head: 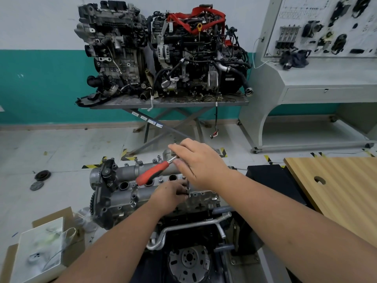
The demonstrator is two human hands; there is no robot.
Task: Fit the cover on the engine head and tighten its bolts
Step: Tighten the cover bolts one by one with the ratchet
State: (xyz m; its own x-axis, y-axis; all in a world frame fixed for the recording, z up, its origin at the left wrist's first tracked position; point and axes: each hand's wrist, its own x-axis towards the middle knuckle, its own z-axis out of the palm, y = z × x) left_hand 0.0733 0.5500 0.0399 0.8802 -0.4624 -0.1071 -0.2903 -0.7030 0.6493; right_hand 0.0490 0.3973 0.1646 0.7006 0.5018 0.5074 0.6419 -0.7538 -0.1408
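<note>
At lower centre of the frame the grey cover (130,190) sits on the engine head (201,201); the right hand (201,162) grips the head of the red-handled ratchet (153,172); the left hand (169,196) pinches its extension bar (187,185) at a bolt.

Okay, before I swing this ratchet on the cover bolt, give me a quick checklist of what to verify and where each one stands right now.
1. Cover lying on the engine head: ok.
2. Extension bar upright over the bolt: ok.
3. Socket fully on the bolt head: cannot tell, the left hand hides it.
4. Left hand steadying the bar's lower end: ok.
5. Right hand on the ratchet head: ok.
6. Red handle free to swing over the cover: ok.
</note>
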